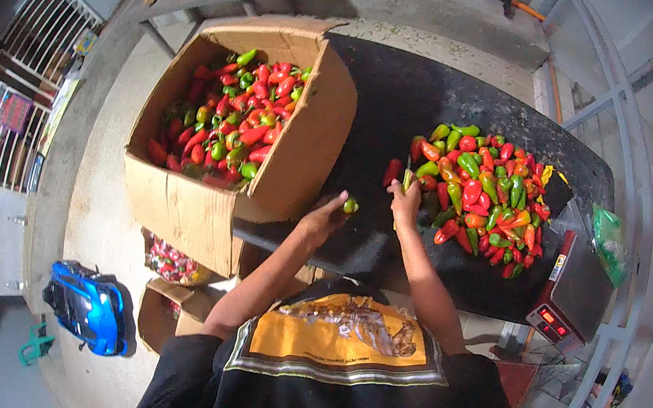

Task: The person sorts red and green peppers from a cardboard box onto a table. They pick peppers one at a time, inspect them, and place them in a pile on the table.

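My left hand (323, 219) holds a green pepper (351, 206) at its fingertips, over the near part of the black table (380, 110). In my right hand (406, 206) is a slim tool with a yellow handle (407, 180), apparently a knife, its thin blade pointing away from me. Just beyond that hand lies a single dark red pepper (392, 173). A heap of red, green and orange peppers (485, 194) spreads over the table to the right. At the left, an opened cardboard box (317, 132) holds many more red and green peppers (231, 118).
A digital scale (579, 286) with a lit red display stands at the table's right end, beside a green plastic bag (608, 245). Below the box are a bag of peppers (173, 260) and another carton (155, 314). A blue ride-on toy car (89, 307) is on the floor.
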`<state>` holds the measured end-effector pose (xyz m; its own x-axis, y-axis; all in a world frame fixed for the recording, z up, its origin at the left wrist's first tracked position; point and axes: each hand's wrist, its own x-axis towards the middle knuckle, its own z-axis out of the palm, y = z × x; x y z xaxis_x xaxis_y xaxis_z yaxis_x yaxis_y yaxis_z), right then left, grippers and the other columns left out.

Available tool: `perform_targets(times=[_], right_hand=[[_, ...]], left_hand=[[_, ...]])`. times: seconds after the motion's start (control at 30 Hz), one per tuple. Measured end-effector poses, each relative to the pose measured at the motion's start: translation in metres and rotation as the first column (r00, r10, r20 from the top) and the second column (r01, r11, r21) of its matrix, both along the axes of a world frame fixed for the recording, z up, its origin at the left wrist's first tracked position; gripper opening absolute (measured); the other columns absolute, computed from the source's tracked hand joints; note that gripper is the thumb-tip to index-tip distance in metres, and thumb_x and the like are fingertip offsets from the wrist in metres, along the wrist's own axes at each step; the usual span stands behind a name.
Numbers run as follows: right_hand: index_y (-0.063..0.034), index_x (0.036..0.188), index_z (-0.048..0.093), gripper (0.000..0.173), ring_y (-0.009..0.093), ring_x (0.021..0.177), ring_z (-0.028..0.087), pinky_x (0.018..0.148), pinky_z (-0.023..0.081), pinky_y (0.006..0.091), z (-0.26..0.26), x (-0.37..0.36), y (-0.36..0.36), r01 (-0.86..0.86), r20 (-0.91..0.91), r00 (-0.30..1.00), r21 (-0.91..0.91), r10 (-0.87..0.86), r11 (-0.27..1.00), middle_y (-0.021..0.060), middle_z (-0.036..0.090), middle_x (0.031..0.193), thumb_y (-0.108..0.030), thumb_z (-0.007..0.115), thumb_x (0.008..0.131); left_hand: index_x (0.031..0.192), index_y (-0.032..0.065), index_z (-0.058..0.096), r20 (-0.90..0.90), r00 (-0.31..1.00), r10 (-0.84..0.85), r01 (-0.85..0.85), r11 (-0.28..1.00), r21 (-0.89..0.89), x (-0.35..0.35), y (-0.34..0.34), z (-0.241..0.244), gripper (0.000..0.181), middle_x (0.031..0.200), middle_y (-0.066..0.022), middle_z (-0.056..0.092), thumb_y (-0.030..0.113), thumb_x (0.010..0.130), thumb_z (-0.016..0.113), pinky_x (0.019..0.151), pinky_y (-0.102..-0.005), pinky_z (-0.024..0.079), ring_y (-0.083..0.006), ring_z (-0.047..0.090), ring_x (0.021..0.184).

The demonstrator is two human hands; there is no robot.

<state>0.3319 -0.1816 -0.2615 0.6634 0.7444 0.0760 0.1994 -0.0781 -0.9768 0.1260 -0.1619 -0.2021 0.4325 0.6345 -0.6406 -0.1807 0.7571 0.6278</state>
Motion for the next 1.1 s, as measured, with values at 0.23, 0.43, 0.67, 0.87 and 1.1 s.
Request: perform_targets(times=[0.23,0.43,0.67,0.87,1.1], right_hand=[[-0.007,0.102,0.057,0.019,0.032,0.08,0.062,0.068,0.05,0.0392,0.113,-0.046,-0.069,-0.292,0.471,0.848,0.033,0.243,0.956,0.0099,0.06,0.088,-0.003,0.056,0.083],[-0.0017,0.106,0.05,0.027,0.037,0.088,0.059,0.07,0.05,0.0432,0.119,-0.034,-0.066,-0.256,0.618,0.721,-0.182,0.313,0.949,0.0169,0.055,0.102,-0.003,0.059,0.08],[-0.0073,0.101,0.052,0.027,0.032,0.081,0.059,0.064,0.049,0.0422,0.131,-0.019,-0.052,-0.292,0.717,0.629,-0.143,0.302,0.946,0.011,0.054,0.088,-0.001,0.059,0.076],[-0.0032,0.093,0.058,0.017,0.017,0.064,0.053,0.058,0.042,0.0331,0.017,0.105,0.019,0.041,0.292,0.952,0.183,-0.094,0.982,0.0031,0.056,0.075,-0.019,0.051,0.091],[-0.0045,0.111,0.058,0.032,0.001,0.042,0.03,0.038,0.021,0.0188,0.139,0.025,-0.013,-0.343,-0.315,0.859,0.227,0.402,0.911,-0.002,0.054,0.065,-0.03,0.055,0.092]], left_hand=[[0.09,0.0106,0.063,0.133,0.987,0.087,-0.082,0.996,-0.041,0.031,0.001,0.037,0.03,0.086,-0.0004,0.062,0.04,0.084,0.067,0.067,-0.0247,0.045,-0.011,0.055,0.076],[0.087,0.0125,0.061,0.206,0.976,0.076,-0.072,0.997,-0.031,0.052,-0.01,0.066,0.031,0.079,0.0001,0.058,0.044,0.087,0.062,0.06,-0.0224,0.042,-0.0092,0.049,0.065],[0.09,0.0112,0.059,0.261,0.961,0.087,-0.074,0.996,-0.059,0.05,-0.005,0.067,0.032,0.077,0.0005,0.056,0.043,0.088,0.06,0.056,-0.0237,0.039,-0.0102,0.045,0.062],[0.096,0.0093,0.055,0.31,0.95,0.046,-0.036,0.999,-0.037,0.059,0.003,0.105,0.032,0.078,-0.0017,0.052,0.041,0.091,0.058,0.056,-0.0239,0.038,-0.0115,0.042,0.061],[0.102,0.0044,0.057,0.364,0.9,0.241,-0.191,0.967,-0.168,0.049,-0.003,0.065,0.029,0.09,-0.0059,0.059,0.032,0.097,0.048,0.064,-0.0286,0.044,-0.0139,0.051,0.07]])
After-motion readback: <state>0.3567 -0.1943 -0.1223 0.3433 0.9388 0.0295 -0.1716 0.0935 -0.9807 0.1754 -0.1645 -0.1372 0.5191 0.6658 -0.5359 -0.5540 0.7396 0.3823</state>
